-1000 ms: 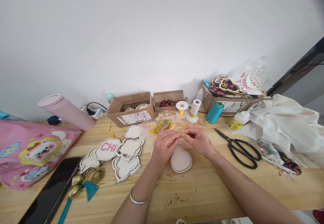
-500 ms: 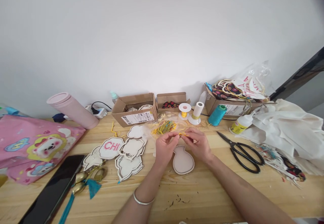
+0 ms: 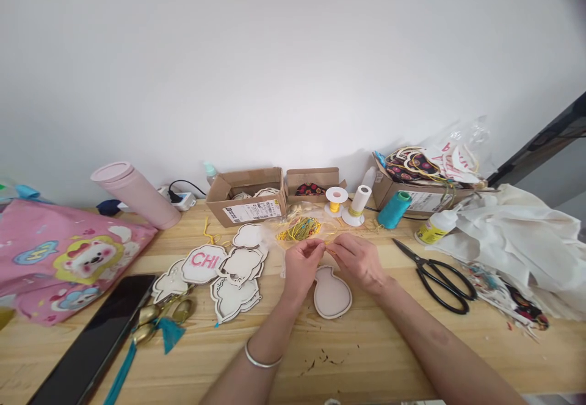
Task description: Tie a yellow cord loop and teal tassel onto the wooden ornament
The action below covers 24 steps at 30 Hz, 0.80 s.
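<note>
Yellow thread (image 3: 328, 247), one strand, pinched between my left hand (image 3: 300, 264) and right hand (image 3: 359, 261).
One wooden cutout (image 3: 332, 295) just beside; three boxes (image 3: 247, 200), one scissors (image 3: 439, 277); pale wood surface (image 3: 366, 344), white wall (image 3: 274, 57).

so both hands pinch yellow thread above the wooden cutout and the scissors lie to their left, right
Not quite: the head view shows the scissors to the right of the hands, not the left. The left hand and right hand do pinch yellow thread above the wooden cutout.
</note>
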{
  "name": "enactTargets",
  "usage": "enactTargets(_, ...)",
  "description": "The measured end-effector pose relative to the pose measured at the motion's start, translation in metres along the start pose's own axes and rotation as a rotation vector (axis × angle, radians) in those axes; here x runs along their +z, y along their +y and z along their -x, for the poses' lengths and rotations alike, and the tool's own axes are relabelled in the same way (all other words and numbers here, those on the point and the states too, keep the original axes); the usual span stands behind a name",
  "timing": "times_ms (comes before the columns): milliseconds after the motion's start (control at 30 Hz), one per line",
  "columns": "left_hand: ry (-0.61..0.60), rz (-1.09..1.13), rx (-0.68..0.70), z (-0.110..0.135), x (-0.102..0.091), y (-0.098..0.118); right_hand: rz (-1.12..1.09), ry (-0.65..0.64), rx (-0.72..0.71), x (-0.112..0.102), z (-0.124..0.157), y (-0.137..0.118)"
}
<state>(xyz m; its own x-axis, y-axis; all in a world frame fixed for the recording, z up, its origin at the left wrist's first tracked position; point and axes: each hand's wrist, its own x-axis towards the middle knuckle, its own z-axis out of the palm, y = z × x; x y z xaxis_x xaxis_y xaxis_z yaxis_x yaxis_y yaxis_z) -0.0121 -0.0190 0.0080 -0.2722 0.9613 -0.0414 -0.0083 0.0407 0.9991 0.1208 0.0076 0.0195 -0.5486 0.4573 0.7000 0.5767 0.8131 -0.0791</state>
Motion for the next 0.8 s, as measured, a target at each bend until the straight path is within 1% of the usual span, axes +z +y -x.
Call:
enactTargets(67, -0.022, -0.056, 0.048, -0.0006, -0.0017, -0.0018, -0.038, 0.012, 0.041, 0.0009, -0.0001, 0.0003)
enactTargets(200, -0.091, -0.108, 0.121, -0.0015, -0.0043, -0.0006, -0.192, 0.036, 0.203, 0.0036, -0.0002, 0.0003)
enactTargets(333, -0.156, -0.136, 0.146, -0.0027, -0.0071, 0.0020, -0.383, -0.009, 0.306, 0.0073, 0.0013, -0.0001)
enactTargets(433, -0.183, -0.134, 0.163, -0.0034, -0.0084, 0.0016, -0.471, 0.002, 0.419, 0.0088, 0.0031, -0.0005)
enactTargets(500, -0.188, -0.117, 0.164, -0.0039, -0.0083, 0.0005, -0.507, 0.017, 0.467, 0.0089, 0.0038, -0.0006)
enactTargets(667, -0.222, -0.120, 0.131, -0.0051, -0.0079, -0.0003, -0.505, 0.028, 0.469, 0.0083, 0.0033, -0.0006)
enactTargets(800, -0.235, -0.204, 0.144, -0.0047, -0.0099, 0.0045, -0.508, 0.025, 0.440, 0.0096, 0.0033, 0.0019)
